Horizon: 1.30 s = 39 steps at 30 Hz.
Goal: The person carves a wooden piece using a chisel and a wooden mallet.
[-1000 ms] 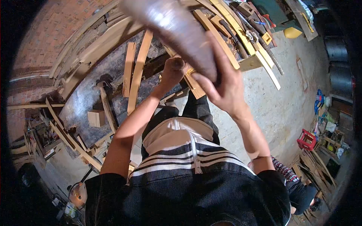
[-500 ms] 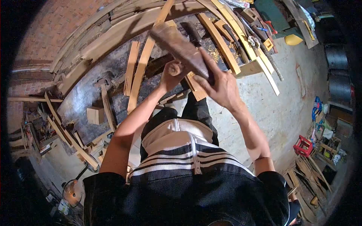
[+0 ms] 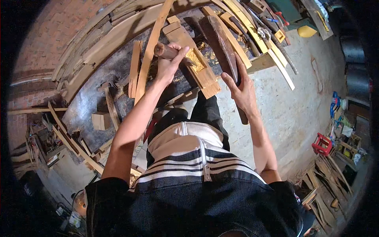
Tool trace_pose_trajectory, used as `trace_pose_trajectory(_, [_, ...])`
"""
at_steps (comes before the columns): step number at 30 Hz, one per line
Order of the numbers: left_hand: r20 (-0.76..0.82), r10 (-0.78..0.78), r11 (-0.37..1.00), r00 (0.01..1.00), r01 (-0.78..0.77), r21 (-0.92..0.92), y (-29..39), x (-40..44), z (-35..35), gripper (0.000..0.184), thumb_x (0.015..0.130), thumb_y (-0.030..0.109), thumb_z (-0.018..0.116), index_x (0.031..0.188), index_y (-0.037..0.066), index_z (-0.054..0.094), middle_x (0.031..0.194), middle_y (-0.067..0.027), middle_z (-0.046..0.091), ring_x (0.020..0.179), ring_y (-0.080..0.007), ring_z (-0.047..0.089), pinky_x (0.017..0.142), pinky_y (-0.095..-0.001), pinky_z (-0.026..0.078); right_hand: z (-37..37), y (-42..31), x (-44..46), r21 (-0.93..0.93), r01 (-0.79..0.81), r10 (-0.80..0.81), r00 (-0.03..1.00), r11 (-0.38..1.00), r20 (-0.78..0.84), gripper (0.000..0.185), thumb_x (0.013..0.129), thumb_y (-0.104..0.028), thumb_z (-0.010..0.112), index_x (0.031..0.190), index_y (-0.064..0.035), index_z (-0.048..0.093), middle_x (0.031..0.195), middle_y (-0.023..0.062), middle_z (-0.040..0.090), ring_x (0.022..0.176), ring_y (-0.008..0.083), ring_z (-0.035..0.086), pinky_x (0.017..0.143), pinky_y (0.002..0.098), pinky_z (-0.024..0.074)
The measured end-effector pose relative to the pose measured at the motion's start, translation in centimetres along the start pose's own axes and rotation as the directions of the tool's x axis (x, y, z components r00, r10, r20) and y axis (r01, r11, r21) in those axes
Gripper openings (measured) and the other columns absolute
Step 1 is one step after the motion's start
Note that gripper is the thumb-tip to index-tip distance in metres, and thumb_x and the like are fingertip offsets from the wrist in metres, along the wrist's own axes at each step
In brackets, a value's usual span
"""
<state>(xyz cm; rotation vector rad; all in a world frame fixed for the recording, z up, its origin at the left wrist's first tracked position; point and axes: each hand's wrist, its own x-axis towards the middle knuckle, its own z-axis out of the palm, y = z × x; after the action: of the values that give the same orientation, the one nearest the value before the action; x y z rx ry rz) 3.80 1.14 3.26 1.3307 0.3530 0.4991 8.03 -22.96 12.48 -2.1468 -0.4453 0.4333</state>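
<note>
My left hand [image 3: 169,68] is closed round the round wooden handle of a chisel [image 3: 166,51], whose metal end points at a recess in a wooden block [image 3: 188,43]. Pale shavings lie in the recess. In my right hand [image 3: 244,93] is a heavy dark wooden mallet [image 3: 223,45], its head slanting up and left beside the block and its handle end showing below the palm. The thumb is raised along the mallet's near side. The block lies slanted on the dark bench top, its near end over the edge by my legs.
Long wood strips [image 3: 148,51] lie left of the block. A hammer [image 3: 111,103] and a small wooden cube [image 3: 100,121] rest farther left. Tools and yellowish strips [image 3: 252,33] are at the upper right. A red stool [image 3: 321,145] stands on the floor at right.
The mallet has swung right, off the block, uncovering its recess. My left hand has moved up and left with the chisel, which now tilts sideways.
</note>
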Motion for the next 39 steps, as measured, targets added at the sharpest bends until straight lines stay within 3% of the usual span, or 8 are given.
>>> trace_pose_trajectory(12, [0.137,-0.021,0.978,0.990,0.049,-0.201,-2.9,-2.2,1.8,0.020,0.089,0.016,0.073,0.080,0.003,0.060,0.072,-0.0003,0.062,0.067,-0.0078,0.057,0.062,-0.0275,0.048,0.4,-2.9,0.4,0.028,0.151,-0.150,0.989,0.988,-0.015,0.079,0.089,-0.041,0.069,0.153,-0.0141,0.033,0.126,0.0248,0.063,0.113,0.0383,0.064,0.093,0.0447,0.0520])
trace_pose_trajectory(17, [0.192,0.037,0.929,0.981,-0.104,0.355,-0.1,-2.4,1.7,0.019,0.089,0.018,0.070,0.086,0.002,0.063,0.076,-0.0054,0.065,0.070,-0.0163,0.062,0.068,-0.0311,0.050,-0.7,-9.4,-0.3,0.140,0.443,-0.438,0.897,0.886,-0.067,0.083,0.087,-0.031,0.075,0.152,-0.0036,0.031,0.141,0.0262,0.051,0.124,0.0347,0.058,0.100,0.0390,0.0482])
trace_pose_trajectory(20, [0.247,0.487,0.722,0.838,-0.545,0.426,-2.9,-2.3,0.8,0.019,0.091,0.018,0.067,0.101,0.003,0.063,0.092,-0.0105,0.067,0.091,-0.0217,0.065,0.081,-0.0372,0.050,0.3,-7.8,0.5,-0.328,0.603,-0.571,0.796,0.727,0.199,0.082,0.085,-0.034,0.074,0.154,-0.0157,0.033,0.114,0.0255,0.068,0.091,0.0339,0.073,0.078,0.0417,0.0595])
trace_pose_trajectory(22, [0.244,0.178,0.732,0.953,-0.294,0.615,-4.6,-2.5,-0.4,0.030,0.093,0.018,0.064,0.119,0.004,0.060,0.119,-0.0118,0.064,0.111,-0.0226,0.060,0.094,-0.0404,0.047,1.3,-8.1,1.4,-0.494,0.554,-0.468,0.832,0.671,0.298,0.078,0.085,-0.042,0.072,0.153,-0.0318,0.034,0.081,0.0137,0.072,0.068,0.0309,0.072,0.059,0.0429,0.0570])
trace_pose_trajectory(27, [0.037,0.048,0.997,0.998,-0.045,-0.065,-0.4,-3.6,1.4,0.022,0.084,0.004,0.069,0.105,0.000,0.067,0.098,-0.0076,0.072,0.097,-0.0150,0.066,0.088,-0.0310,0.050,1.0,-9.3,0.6,-0.230,0.563,-0.548,0.826,0.794,0.129,0.083,0.082,-0.024,0.077,0.153,-0.0169,0.035,0.111,0.0211,0.070,0.095,0.0350,0.072,0.080,0.0409,0.0594])
trace_pose_trajectory(32, [0.162,0.473,0.825,0.866,-0.499,0.264,-3.1,-2.4,-0.2,0.028,0.084,0.009,0.074,0.110,0.001,0.065,0.102,-0.0062,0.071,0.094,-0.0132,0.066,0.088,-0.0319,0.051,2.1,-6.4,1.9,-0.340,0.379,-0.281,0.911,0.861,0.303,0.075,0.089,-0.040,0.069,0.154,-0.0241,0.034,0.091,0.0256,0.070,0.070,0.0388,0.069,0.071,0.0436,0.0552])
trace_pose_trajectory(36, [0.000,-0.145,0.848,0.989,0.124,-0.516,-4.2,-2.6,1.4,0.016,0.087,0.015,0.076,0.091,0.003,0.066,0.082,-0.0013,0.069,0.079,-0.0095,0.065,0.071,-0.0283,0.053,2.3,-3.4,1.6,-0.214,0.243,-0.219,0.967,0.946,0.127,0.077,0.090,-0.046,0.066,0.154,-0.0236,0.029,0.101,0.0263,0.070,0.080,0.0420,0.070,0.072,0.0494,0.0555])
trace_pose_trajectory(39, [0.058,0.171,0.947,0.984,-0.180,0.266,-2.6,-1.5,2.1,0.017,0.085,0.010,0.078,0.084,0.001,0.064,0.076,-0.0021,0.065,0.070,-0.0110,0.060,0.061,-0.0296,0.048,1.5,-2.0,1.3,-0.198,0.204,-0.203,0.979,0.959,0.022,0.076,0.091,-0.044,0.066,0.154,-0.0188,0.030,0.110,0.0253,0.069,0.094,0.0389,0.071,0.080,0.0436,0.0556])
